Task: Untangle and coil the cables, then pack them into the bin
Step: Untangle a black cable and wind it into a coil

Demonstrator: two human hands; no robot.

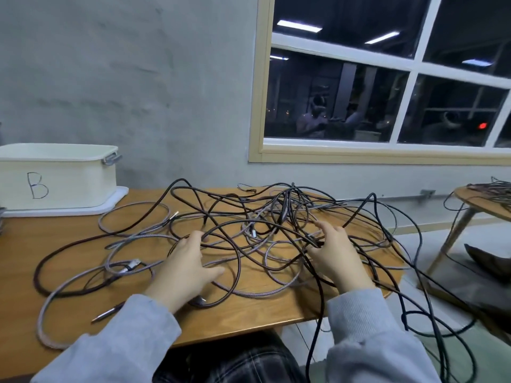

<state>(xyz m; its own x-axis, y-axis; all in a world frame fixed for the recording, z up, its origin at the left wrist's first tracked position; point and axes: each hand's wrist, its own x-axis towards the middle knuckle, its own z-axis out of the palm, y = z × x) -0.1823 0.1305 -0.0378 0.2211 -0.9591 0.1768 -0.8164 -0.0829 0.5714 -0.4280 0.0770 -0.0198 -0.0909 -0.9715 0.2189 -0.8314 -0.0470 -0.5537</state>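
A big tangle of cables [276,217], black ones and grey braided ones, is spread over the wooden table [257,308]. My left hand [188,264] lies on the near left part of the tangle, thumb out to the right, fingertips touching a black loop. My right hand [334,252] reaches into the middle of the pile with fairly straight fingers, and black cables cross over its thumb side. Neither hand plainly grips a cable. The white bin [69,175], marked "B", stands at the table's far left.
The bin sits on a white lid [119,196]. Several black cables [431,313] hang off the table's right edge to the floor. A second small table [470,197] with more cables stands at the right. Behind are a grey wall and a window.
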